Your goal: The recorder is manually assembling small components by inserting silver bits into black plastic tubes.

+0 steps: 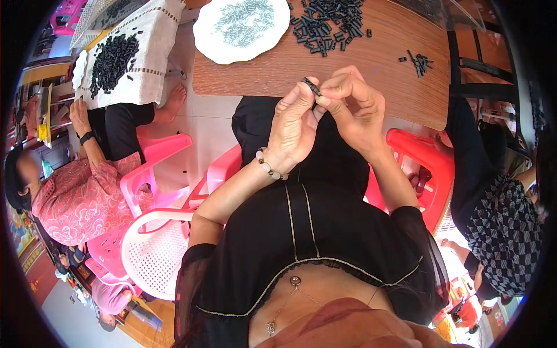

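In front of my chest, above the near edge of the wooden table, both hands meet on a small black tube-shaped piece. My left hand, with a beaded bracelet at the wrist, grips it between thumb and fingers. The thumb and forefinger of my right hand pinch its lower end; what lies between those fingertips is mostly hidden. Beyond the hands, a scalloped white plate holds many small clear pieces. To its right spreads a heap of similar black pieces.
A smaller cluster of thin black pieces lies at the table's right. On the left, a white cloth bears another black heap beside a person in a pink patterned top. Someone in a checked top sits right, near a red chair.
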A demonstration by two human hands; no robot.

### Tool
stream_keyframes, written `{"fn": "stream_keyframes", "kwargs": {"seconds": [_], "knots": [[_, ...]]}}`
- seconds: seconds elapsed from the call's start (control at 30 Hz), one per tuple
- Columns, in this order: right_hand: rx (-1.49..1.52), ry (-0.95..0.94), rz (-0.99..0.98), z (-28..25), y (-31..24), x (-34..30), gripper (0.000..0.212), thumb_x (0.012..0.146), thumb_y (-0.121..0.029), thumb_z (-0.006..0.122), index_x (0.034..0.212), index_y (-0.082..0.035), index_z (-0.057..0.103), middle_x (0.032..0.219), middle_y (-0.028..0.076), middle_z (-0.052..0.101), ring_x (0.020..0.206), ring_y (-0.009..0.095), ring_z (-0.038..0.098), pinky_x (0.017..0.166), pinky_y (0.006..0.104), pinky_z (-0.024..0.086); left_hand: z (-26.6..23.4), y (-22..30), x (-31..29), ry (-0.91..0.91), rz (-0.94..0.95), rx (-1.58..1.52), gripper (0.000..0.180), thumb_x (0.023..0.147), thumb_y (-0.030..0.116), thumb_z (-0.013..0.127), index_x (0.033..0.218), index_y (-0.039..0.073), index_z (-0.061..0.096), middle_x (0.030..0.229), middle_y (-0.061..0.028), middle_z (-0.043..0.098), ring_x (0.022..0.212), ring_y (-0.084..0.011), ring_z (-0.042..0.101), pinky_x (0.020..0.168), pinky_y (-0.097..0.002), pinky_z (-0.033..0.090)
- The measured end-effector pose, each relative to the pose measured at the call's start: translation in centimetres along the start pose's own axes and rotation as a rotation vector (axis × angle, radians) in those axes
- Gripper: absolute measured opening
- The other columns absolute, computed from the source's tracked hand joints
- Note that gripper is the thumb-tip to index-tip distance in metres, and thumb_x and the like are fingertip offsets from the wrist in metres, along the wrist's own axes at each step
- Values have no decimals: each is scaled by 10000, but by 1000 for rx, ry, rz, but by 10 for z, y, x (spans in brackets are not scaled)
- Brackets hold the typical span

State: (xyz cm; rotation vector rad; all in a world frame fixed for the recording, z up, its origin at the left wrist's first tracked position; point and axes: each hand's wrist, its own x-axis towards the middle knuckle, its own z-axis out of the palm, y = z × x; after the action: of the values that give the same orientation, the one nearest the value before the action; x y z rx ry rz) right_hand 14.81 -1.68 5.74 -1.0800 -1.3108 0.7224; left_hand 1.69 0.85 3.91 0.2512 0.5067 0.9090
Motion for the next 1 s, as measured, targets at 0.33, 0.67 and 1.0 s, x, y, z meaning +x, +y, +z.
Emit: {"fn": "stream_keyframes", "kwargs": {"seconds": [0.33,0.67,1.0], "knots": [[164,-28,133,-3,4,-7,113,815,85,671,881,3,631,919,61,580,830,119,621,708,242,544,-2,-3,-3,-38,-35,53,210,926,279,624,1024,97,665,977,22,627,919,-90,554,837,-276,435],[-54,-12,138,-8,-10,0,242,777,32,711,995,-16,615,994,64,585,932,154,614,763,266,550,2,-2,-3,-71,-115,-52,220,917,326,623,1022,137,661,1003,56,593,989,-82,532,939,-305,414],[-108,-247,40,-17,-10,10,335,792,-25,665,1123,-35,619,1097,90,610,999,233,557,807,330,489,-1,-6,-7,-104,-192,-95,217,890,356,640,1009,176,669,1004,95,602,1008,-73,536,963,-312,412]]}}
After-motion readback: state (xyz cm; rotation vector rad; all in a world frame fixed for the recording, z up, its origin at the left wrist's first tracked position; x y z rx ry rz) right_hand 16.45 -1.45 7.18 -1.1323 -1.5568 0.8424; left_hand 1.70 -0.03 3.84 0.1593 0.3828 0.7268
